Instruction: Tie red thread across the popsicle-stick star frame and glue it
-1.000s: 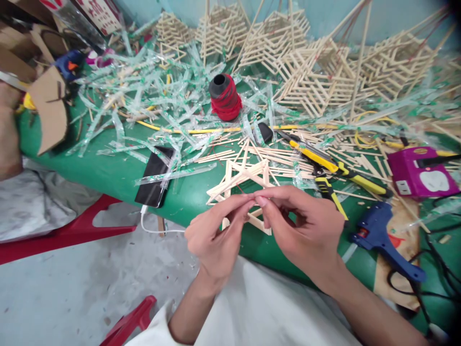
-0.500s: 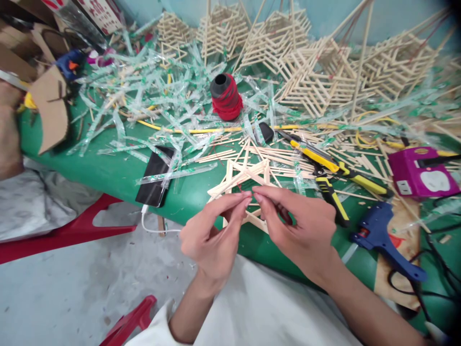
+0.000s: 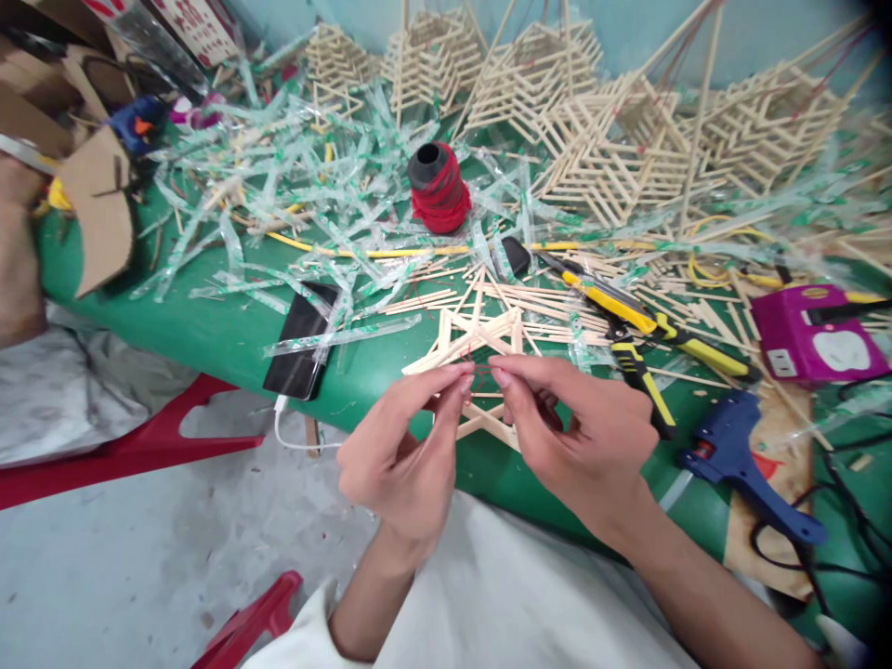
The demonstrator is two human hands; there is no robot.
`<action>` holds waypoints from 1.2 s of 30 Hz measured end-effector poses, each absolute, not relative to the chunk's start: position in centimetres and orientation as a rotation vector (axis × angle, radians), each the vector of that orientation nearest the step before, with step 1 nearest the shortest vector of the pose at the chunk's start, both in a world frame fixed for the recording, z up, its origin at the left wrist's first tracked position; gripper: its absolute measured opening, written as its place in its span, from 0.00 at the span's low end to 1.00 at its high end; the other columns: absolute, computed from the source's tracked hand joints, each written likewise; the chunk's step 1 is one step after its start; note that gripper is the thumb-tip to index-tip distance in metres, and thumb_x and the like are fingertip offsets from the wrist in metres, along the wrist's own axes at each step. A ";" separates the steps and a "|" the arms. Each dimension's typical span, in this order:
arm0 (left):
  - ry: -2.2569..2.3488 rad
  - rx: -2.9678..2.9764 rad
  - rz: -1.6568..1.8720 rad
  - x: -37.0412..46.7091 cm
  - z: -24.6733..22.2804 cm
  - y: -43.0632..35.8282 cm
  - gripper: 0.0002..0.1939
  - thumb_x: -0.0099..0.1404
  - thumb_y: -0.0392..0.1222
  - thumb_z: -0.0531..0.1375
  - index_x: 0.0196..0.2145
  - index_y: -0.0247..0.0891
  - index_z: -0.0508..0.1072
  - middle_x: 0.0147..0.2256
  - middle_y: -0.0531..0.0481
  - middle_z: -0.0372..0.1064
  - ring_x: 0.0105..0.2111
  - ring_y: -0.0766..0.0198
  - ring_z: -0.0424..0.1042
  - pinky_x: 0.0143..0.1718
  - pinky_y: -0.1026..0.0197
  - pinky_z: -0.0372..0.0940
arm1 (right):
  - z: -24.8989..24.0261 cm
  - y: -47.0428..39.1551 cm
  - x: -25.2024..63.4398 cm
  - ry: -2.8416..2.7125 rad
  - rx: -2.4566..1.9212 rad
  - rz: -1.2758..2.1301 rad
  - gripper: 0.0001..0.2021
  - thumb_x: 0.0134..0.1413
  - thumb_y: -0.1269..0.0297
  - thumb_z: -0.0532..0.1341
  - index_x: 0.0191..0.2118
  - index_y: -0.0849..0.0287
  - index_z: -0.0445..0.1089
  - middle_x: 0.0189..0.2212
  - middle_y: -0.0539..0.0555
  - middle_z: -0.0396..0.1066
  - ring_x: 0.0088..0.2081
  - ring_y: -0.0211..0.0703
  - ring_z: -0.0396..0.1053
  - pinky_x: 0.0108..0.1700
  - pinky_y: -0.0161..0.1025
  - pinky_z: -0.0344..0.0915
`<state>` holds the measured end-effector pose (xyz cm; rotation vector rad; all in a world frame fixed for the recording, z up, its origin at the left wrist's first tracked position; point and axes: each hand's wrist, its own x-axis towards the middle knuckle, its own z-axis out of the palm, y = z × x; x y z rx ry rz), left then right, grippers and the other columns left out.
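Observation:
Thin red thread (image 3: 480, 369) runs between my two hands, with a loop of it showing in the gap. My left hand (image 3: 408, 446) pinches one part of the thread between thumb and forefinger. Opposite it, my right hand (image 3: 578, 427) pinches another part the same way. Right behind and below my fingers lies a star-shaped frame of wooden sticks (image 3: 480, 332) on the green tabletop; my hands hide part of its sides. A spool of red thread (image 3: 440, 200) stands upright beyond the frame.
Loose sticks (image 3: 557, 311), yellow-handled cutters (image 3: 703, 353) and a blue glue gun (image 3: 731, 455) lie to the right. A phone (image 3: 303, 339) with a white cable is at left. Plastic wrappers (image 3: 279, 177) and stacked stick lanterns (image 3: 613, 139) fill the back. Another person's arm (image 3: 18, 251) shows far left.
My hands have drawn slightly apart, the left one moving left, and the red thread between them now shows.

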<state>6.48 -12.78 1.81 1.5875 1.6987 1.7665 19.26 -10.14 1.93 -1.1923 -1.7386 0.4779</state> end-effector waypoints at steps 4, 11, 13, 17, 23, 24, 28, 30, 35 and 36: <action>1.655 1.597 1.799 6.6 2.0 -12.4 0.20 0.58 0.23 0.69 0.44 0.45 0.80 0.36 0.56 0.80 0.37 0.65 0.80 0.38 0.61 0.77 | 2.1 -10.0 19.1 -1.740 -1.154 0.500 0.07 0.61 0.74 0.63 0.41 0.56 0.77 0.28 0.47 0.81 0.20 0.31 0.71 0.25 0.30 0.69; 1.703 1.554 1.837 6.8 2.4 -12.5 0.21 0.58 0.27 0.71 0.47 0.45 0.79 0.38 0.55 0.81 0.36 0.63 0.82 0.41 0.57 0.80 | 2.7 -9.7 18.7 -1.734 -1.100 0.496 0.09 0.58 0.78 0.65 0.40 0.58 0.78 0.34 0.49 0.83 0.23 0.31 0.73 0.28 0.30 0.69; 1.717 1.587 1.845 6.8 2.3 -12.5 0.22 0.58 0.26 0.71 0.47 0.45 0.79 0.38 0.56 0.81 0.36 0.63 0.82 0.41 0.58 0.80 | 2.8 -9.8 18.7 -1.730 -1.130 0.498 0.08 0.58 0.76 0.65 0.40 0.58 0.78 0.31 0.48 0.82 0.22 0.30 0.72 0.26 0.29 0.68; 1.758 1.627 1.824 6.6 2.3 -12.6 0.23 0.57 0.25 0.71 0.47 0.46 0.79 0.39 0.58 0.81 0.37 0.63 0.83 0.39 0.60 0.80 | 2.5 -9.9 18.5 -1.739 -1.171 0.512 0.06 0.60 0.74 0.65 0.41 0.59 0.79 0.26 0.46 0.80 0.21 0.28 0.70 0.24 0.28 0.64; 1.761 1.631 1.750 6.5 2.9 -12.7 0.21 0.58 0.27 0.71 0.45 0.50 0.80 0.37 0.57 0.81 0.35 0.59 0.83 0.33 0.54 0.81 | 2.4 -9.6 18.7 -1.831 -1.087 0.401 0.07 0.60 0.76 0.63 0.41 0.60 0.77 0.26 0.48 0.79 0.22 0.30 0.71 0.26 0.30 0.64; 1.769 1.622 1.744 6.5 3.1 -12.7 0.21 0.58 0.28 0.71 0.45 0.51 0.80 0.37 0.57 0.81 0.34 0.58 0.83 0.32 0.52 0.81 | 2.4 -9.6 18.8 -1.853 -1.069 0.373 0.07 0.60 0.76 0.64 0.42 0.60 0.77 0.25 0.48 0.79 0.22 0.31 0.71 0.27 0.30 0.65; 1.814 1.620 1.689 6.5 3.6 -12.8 0.19 0.59 0.29 0.71 0.44 0.51 0.80 0.36 0.56 0.81 0.34 0.58 0.82 0.30 0.53 0.79 | 2.4 -9.5 19.0 -1.928 -1.030 0.299 0.06 0.61 0.75 0.63 0.43 0.61 0.76 0.22 0.47 0.76 0.22 0.33 0.70 0.27 0.33 0.64; 1.830 1.654 1.638 6.4 3.8 -12.9 0.18 0.60 0.29 0.70 0.44 0.50 0.79 0.35 0.56 0.81 0.34 0.59 0.82 0.31 0.54 0.78 | 2.3 -9.5 19.0 -1.952 -1.009 0.280 0.06 0.61 0.74 0.63 0.43 0.62 0.76 0.20 0.46 0.73 0.21 0.34 0.68 0.26 0.34 0.62; 1.763 1.732 1.588 6.1 4.0 -13.1 0.18 0.61 0.25 0.68 0.44 0.46 0.77 0.37 0.56 0.80 0.38 0.61 0.81 0.40 0.56 0.78 | 2.2 -9.4 19.0 -1.928 -0.978 0.320 0.07 0.61 0.75 0.63 0.42 0.60 0.76 0.19 0.45 0.71 0.20 0.33 0.66 0.25 0.35 0.61; 1.744 1.724 1.598 6.1 4.0 -13.1 0.18 0.61 0.25 0.67 0.43 0.45 0.77 0.37 0.56 0.79 0.38 0.61 0.81 0.41 0.56 0.78 | 2.2 -9.5 19.0 -1.917 -0.976 0.338 0.07 0.61 0.75 0.63 0.42 0.60 0.76 0.19 0.45 0.72 0.20 0.33 0.66 0.26 0.34 0.61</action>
